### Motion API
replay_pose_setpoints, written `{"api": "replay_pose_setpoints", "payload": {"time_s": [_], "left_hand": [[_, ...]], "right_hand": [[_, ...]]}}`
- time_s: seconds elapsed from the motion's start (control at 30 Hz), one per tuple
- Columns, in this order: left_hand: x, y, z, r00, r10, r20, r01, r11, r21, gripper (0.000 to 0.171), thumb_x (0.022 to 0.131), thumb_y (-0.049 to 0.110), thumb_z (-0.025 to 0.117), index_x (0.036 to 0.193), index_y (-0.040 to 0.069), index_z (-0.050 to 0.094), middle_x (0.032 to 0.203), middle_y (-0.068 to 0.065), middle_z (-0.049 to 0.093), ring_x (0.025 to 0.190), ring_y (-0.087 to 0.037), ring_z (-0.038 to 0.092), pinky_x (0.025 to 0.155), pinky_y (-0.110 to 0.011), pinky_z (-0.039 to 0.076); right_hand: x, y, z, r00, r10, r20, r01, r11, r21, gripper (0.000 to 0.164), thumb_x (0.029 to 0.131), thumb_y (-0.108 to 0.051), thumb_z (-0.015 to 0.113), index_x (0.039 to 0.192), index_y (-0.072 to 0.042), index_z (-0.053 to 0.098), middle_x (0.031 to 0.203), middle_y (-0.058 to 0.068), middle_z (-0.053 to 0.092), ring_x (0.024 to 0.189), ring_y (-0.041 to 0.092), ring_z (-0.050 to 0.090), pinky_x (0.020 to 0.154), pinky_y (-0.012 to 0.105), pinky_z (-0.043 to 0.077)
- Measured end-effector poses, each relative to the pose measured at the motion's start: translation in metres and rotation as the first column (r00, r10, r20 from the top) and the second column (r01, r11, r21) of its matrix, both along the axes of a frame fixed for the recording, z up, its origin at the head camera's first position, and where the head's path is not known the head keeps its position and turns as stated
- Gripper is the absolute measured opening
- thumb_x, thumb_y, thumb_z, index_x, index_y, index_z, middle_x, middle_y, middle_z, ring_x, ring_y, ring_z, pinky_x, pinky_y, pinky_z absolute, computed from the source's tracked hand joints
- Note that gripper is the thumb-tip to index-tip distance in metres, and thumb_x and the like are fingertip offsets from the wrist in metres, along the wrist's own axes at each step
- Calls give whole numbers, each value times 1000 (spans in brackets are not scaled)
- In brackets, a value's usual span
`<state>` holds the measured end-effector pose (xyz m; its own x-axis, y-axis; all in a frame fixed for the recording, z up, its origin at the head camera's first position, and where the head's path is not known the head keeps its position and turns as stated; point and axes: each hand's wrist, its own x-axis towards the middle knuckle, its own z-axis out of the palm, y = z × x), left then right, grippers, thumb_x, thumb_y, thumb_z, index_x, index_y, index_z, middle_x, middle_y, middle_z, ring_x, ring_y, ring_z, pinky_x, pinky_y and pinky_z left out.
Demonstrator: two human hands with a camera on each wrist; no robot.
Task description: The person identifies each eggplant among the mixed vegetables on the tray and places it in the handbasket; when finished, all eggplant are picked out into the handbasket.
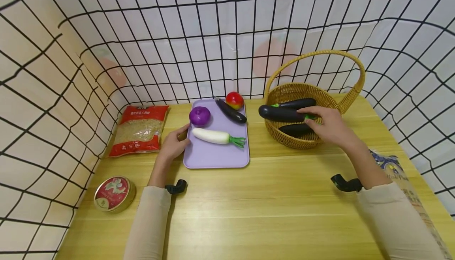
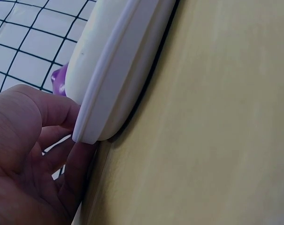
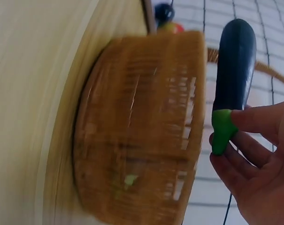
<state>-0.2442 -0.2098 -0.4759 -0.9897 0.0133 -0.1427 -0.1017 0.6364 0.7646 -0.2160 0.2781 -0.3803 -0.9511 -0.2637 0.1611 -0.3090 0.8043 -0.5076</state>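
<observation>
My right hand [image 1: 330, 125] pinches an eggplant [image 1: 279, 113] by its green cap, above the wicker basket [image 1: 293, 141]. In the right wrist view this eggplant [image 3: 235, 65] points away from the palm, higher than the basket's rim. Two more eggplants lie inside the basket, one [image 1: 298, 103] behind and one [image 1: 296, 129] in front. My left hand [image 1: 173, 143] grips the left edge of a lilac tray [image 1: 217, 159], thumb at the rim and fingers below it. On the tray are a white radish [image 1: 212, 135], a purple onion-like vegetable [image 1: 200, 116], another eggplant [image 1: 230, 111] and a red-yellow round fruit [image 1: 234, 100].
A red bag of pale dry food [image 1: 139, 130] lies left of the tray, with a round red-and-gold tin [image 1: 114, 193] nearer me. Another printed package [image 1: 394, 169] is partly covered by my right arm. White grid-patterned cloth [image 1: 199, 39] walls the table's back and sides.
</observation>
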Motion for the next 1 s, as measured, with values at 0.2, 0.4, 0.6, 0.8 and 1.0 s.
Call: {"api": "replay_pose_setpoints", "payload": {"time_s": [0.2, 0.4, 0.6, 0.8, 1.0], "left_hand": [[1, -1, 2, 1000, -7, -19, 7, 1000, 11, 64, 87, 20, 60, 147, 29, 43, 153, -11, 40, 143, -29, 33, 113, -48, 36], [1, 0, 2, 1000, -14, -15, 14, 1000, -2, 62, 88, 20, 60, 147, 30, 43, 154, -11, 40, 143, -30, 32, 113, -49, 35], [1, 1, 2, 1000, -11, -2, 11, 1000, -6, 63, 88, 20, 60, 147, 31, 42, 154, -11, 39, 144, -30, 32, 114, -49, 34], [-1, 1, 1, 1000, -1, 5, 1, 1000, -7, 64, 87, 20, 60, 147, 32, 42, 155, -10, 38, 144, -30, 31, 114, -49, 33], [-1, 0, -1, 1000, 8, 9, -7, 1000, -5, 64, 88, 21, 60, 147, 33, 42, 155, -9, 38, 145, -30, 30, 115, -50, 32]], "right_hand": [[-10, 21, -3, 998, -22, 51, 20, 999, 39, 38, 96, -11, 55, 132, -18, 60, 135, 20, 56, 65, 26, 53, 65, 42, 45], [-25, 31, -13, 991, -47, 123, 38, 996, 75, 39, 97, -10, 50, 135, -17, 56, 136, 21, 51, 42, 15, 32, 41, 31, 35], [-38, 35, -25, 986, -39, 163, 18, 992, 127, 38, 97, -8, 49, 133, -14, 58, 129, 26, 52, 43, 18, 40, 42, 32, 37], [-42, 35, -30, 987, -3, 163, -27, 983, 181, 39, 95, -4, 48, 131, -11, 59, 128, 29, 53, 43, 17, 37, 43, 31, 35], [-42, 34, -29, 981, -28, 194, 2, 991, 133, 45, 96, -7, 49, 140, -10, 49, 138, 28, 46, 44, 24, 45, 44, 35, 40]]}}
